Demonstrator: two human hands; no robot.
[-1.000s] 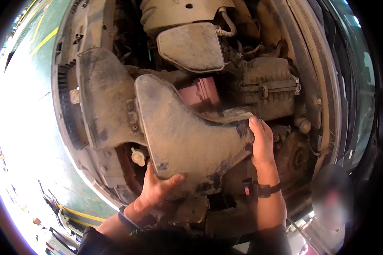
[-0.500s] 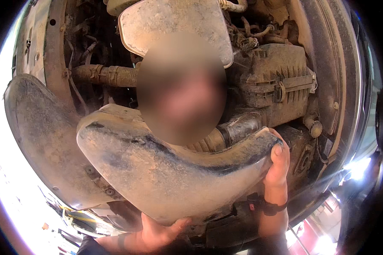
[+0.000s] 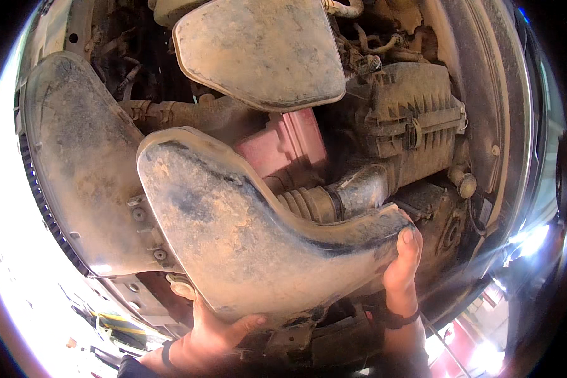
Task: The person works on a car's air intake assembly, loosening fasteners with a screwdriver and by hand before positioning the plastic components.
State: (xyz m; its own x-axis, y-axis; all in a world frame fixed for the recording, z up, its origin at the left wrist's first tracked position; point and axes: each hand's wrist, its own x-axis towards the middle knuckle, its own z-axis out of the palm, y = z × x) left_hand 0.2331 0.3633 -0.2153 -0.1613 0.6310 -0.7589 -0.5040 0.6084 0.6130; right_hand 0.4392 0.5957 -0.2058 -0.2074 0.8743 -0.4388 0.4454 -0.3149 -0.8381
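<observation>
Dusty air duct (image 3: 246, 252) — your left hand (image 3: 211, 331) clamped under its near edge, your right hand (image 3: 402, 268) gripping its right end — above red battery cover (image 3: 283, 145), ribbed hose (image 3: 309, 205).

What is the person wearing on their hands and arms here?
Both hands are bare, with no gloves. The left hand has a dark band around its wrist, and a dark sleeve edge shows just below it. The right hand has a black strap, like a watch band, around its wrist.

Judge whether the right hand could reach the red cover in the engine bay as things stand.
Probably not directly: the right hand grips the dusty curved duct, which lies between it and the red cover.
</observation>
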